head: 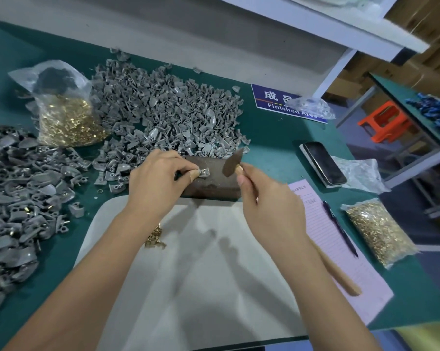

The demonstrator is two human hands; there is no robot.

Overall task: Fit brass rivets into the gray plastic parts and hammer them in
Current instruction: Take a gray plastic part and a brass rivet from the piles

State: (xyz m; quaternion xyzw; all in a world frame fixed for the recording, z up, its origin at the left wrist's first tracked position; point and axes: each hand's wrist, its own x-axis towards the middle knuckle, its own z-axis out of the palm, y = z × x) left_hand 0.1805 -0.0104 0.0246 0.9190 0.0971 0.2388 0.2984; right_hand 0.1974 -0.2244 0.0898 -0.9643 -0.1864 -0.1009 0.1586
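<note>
smooth white sheet (pixel 213 262) | left hand (pixel 153 176) pinches gray part (pixel 204 172) | rusty block (pixel 213 183)

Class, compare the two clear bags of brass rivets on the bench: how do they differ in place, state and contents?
The left bag stands at the far left beside the gray parts pile; the right bag lies flat at the right, past the pink sheet. The left bag's top gapes open; the right bag's looks closed. The left bag has something dark above its rivets; the right bag shows only brass. Both are clear plastic on the green table.
</note>
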